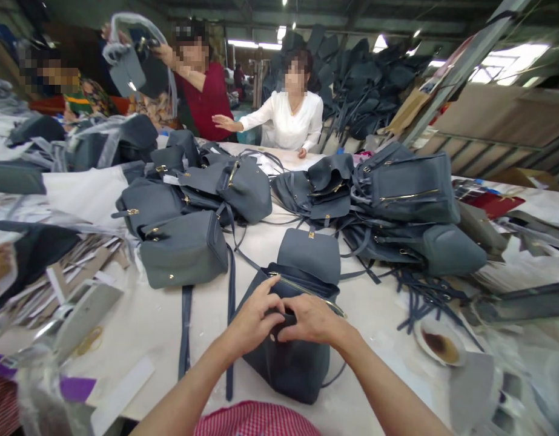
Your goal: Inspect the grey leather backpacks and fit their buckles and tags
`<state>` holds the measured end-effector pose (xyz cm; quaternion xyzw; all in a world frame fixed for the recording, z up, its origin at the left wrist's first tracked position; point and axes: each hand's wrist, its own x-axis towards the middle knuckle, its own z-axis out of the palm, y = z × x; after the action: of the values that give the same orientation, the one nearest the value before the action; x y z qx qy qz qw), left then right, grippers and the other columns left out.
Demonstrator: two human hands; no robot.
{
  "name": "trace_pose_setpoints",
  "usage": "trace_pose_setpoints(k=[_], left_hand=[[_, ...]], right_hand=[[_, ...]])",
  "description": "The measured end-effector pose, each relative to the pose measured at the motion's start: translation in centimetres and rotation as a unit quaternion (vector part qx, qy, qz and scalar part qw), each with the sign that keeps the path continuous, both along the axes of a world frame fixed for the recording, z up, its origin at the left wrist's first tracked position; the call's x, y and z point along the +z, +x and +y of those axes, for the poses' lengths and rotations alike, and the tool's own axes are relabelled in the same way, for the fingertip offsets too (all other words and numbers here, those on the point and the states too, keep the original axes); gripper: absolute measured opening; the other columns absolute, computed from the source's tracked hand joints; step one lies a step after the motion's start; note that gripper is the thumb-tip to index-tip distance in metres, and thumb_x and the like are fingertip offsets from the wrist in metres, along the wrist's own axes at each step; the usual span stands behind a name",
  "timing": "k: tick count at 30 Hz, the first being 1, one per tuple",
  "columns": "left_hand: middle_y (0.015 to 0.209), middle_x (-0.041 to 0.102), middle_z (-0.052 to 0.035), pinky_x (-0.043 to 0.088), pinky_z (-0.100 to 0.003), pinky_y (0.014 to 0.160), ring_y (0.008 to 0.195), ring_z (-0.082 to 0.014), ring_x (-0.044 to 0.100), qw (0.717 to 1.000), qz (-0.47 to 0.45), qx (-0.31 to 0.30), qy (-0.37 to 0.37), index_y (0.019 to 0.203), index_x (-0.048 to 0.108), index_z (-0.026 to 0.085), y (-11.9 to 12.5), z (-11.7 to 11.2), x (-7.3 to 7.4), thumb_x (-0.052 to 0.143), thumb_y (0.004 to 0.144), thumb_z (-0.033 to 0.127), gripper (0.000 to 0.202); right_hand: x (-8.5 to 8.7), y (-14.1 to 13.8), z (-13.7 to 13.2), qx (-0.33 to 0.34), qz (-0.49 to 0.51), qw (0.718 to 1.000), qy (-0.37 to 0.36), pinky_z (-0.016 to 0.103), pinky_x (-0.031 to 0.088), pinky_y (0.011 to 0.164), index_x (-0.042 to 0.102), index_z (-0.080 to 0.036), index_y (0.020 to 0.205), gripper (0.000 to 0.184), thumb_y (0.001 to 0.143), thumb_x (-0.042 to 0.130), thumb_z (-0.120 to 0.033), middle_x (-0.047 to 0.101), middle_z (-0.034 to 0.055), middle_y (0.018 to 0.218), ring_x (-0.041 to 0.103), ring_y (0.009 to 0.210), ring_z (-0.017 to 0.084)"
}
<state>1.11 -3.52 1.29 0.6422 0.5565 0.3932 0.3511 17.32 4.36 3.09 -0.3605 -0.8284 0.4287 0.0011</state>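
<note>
A dark blue-grey backpack (292,369) lies in front of me on the white table, its flap (309,251) folded away from me. Along its opening runs a gold zipper (306,286). My left hand (260,315) is at the upper front of the bag, thumb and fingers curled against the material. From the other side my right hand (309,318) pinches the same front panel, its fingertips close to those of the left. A small metal dot shows between the thumbs. What exactly lies under the fingertips is partly hidden.
More backpacks are piled at the left (183,251) and the right (415,188). Loose dark straps (431,297) and a dish with brown residue (440,344) lie at right. Paper and card scraps (74,266) cover the left side. Across the table are a person in white (300,118) and others.
</note>
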Motion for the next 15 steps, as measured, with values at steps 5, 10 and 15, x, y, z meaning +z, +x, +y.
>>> trace_pose_setpoints(k=[5, 10, 15], left_hand=[[0.082, 0.061, -0.003, 0.048, -0.029, 0.073, 0.079, -0.0187, 0.06, 0.966, -0.115, 0.217, -0.085, 0.075, 0.057, 0.021, -0.8, -2.2, -2.1, 0.048, 0.078, 0.019, 0.01], [0.07, 0.061, -0.0005, 0.044, -0.025, 0.065, 0.068, -0.0162, 0.057, 0.963, -0.143, 0.169, -0.156, 0.069, 0.064, 0.019, 0.2, -5.1, -4.9, 0.053, 0.069, 0.016, 0.011], [0.056, 0.055, 0.0033, 0.04, -0.022, 0.052, 0.054, -0.0127, 0.051, 0.927, -0.204, 0.195, -0.247, 0.063, 0.059, 0.018, 2.3, -5.5, -6.5, 0.061, 0.063, 0.02, 0.003]], right_hand=[[-1.2, -0.6, 1.6, 0.042, 0.014, 0.995, -0.094, 0.025, 0.046, 0.065, 0.074, -0.022, 0.068, 0.014, 0.07, 0.06, -0.023, 0.074, -0.0019, 0.07, 0.064, 0.066, 0.019], [-1.7, -0.2, 2.2, 0.044, 0.032, 0.989, -0.14, 0.026, 0.048, 0.067, 0.074, -0.021, 0.078, 0.02, 0.074, 0.055, -0.025, 0.076, -0.0013, 0.079, 0.065, 0.071, 0.019], [-1.9, -0.2, 1.8, 0.059, 0.039, 0.987, -0.144, 0.025, 0.047, 0.064, 0.071, -0.019, 0.077, 0.02, 0.075, 0.052, -0.022, 0.074, -0.0006, 0.077, 0.063, 0.069, 0.018]])
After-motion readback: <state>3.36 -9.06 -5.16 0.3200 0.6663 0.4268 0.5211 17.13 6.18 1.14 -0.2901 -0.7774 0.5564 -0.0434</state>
